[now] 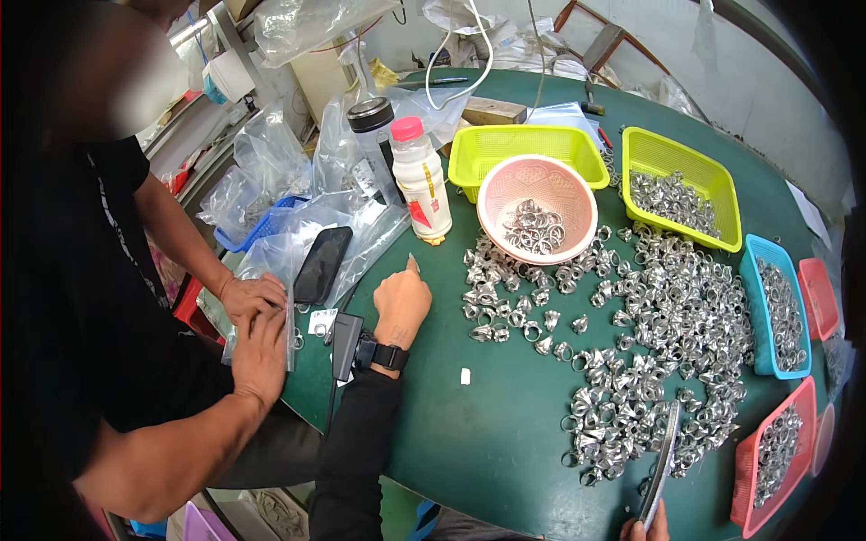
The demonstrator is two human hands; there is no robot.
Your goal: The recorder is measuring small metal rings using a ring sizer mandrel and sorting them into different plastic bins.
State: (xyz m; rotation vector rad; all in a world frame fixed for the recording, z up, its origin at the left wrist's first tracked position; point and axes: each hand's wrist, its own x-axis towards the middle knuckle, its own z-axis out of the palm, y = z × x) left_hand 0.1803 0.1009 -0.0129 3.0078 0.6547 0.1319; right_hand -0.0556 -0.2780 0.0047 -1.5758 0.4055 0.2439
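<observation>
My left hand [403,302] rests on the green table beside a bottle, curled closed with one fingertip pointing away from me; its underside is hidden. A black watch [390,357] and a grey box-shaped device [346,344] sit at its wrist. At the lower right, my right hand [649,527] is closed around a long, thin, slightly curved grey bar [667,451], whose far end reaches over a heap of silver-coloured metal rings [663,311]. Behind the heap, a pink round basket [582,221] holds several rings.
Yellow-green baskets [732,194] stand at the back, blue [750,307] and red baskets [741,478] at the right. A white bottle with pink cap [424,189], a dark-lidded flask [370,115] and a phone [323,264] stand left. Another person's hands [260,352] press a plastic bag.
</observation>
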